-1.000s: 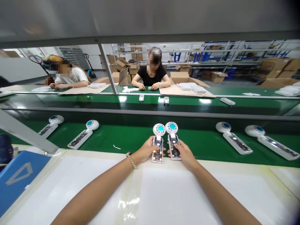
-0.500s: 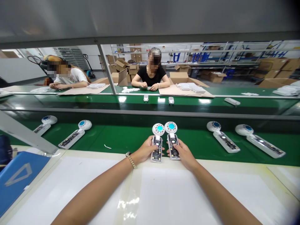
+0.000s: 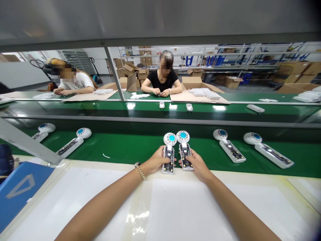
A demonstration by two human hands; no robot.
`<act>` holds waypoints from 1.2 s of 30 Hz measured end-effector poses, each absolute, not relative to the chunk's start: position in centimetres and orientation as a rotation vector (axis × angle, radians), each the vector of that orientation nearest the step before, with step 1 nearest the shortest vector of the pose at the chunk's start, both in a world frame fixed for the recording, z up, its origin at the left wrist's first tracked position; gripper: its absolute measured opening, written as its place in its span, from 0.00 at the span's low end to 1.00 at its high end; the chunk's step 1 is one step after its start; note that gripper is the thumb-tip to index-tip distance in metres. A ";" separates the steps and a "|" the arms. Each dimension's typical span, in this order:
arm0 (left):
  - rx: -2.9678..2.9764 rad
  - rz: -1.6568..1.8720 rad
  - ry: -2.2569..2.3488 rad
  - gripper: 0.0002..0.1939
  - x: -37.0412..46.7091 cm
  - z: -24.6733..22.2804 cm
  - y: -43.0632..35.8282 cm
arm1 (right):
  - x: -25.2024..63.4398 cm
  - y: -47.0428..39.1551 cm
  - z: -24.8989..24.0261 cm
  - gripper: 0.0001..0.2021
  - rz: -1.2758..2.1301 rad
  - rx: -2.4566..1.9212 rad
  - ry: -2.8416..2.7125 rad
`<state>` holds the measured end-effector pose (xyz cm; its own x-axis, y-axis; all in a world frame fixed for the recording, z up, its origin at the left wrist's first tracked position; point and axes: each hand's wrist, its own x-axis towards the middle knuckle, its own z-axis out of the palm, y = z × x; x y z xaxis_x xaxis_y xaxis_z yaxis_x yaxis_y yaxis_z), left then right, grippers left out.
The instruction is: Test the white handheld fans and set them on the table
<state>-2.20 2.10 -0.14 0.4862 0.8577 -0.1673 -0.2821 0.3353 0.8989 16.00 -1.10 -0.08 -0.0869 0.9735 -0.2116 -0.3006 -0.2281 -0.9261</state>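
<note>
Side by side at the centre, two white devices with round, blue-centred heads and open bodies showing black circuit boards are held up over the near edge of the green belt point(image 3: 130, 147). My left hand point(image 3: 156, 161) is closed on the left device point(image 3: 170, 139), thumb on its board. Closed on the right device point(image 3: 183, 136) is my right hand point(image 3: 197, 164), its thumb also on the board. The two round heads nearly touch. More such devices lie on the belt, two at the left point(image 3: 70, 147) and two at the right point(image 3: 232, 150).
A white-topped table point(image 3: 185, 207) lies under my forearms, with a blue folder point(image 3: 22, 190) at its left. Across a second belt point(image 3: 112, 108) carrying white parts, two people work beside cardboard point(image 3: 185, 96). A slanting metal post point(image 3: 30, 140) stands at the left.
The loose devices and a white scrap on the near belt have shifted left. White parts on the far belt have moved right. Both hands keep their grip, with my right thumb slightly lower on its board.
</note>
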 end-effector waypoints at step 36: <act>0.888 0.860 0.657 0.30 -2.2 0.2 2.2 | 16.3 -1.2 -0.7 0.21 1.547 -0.961 -0.906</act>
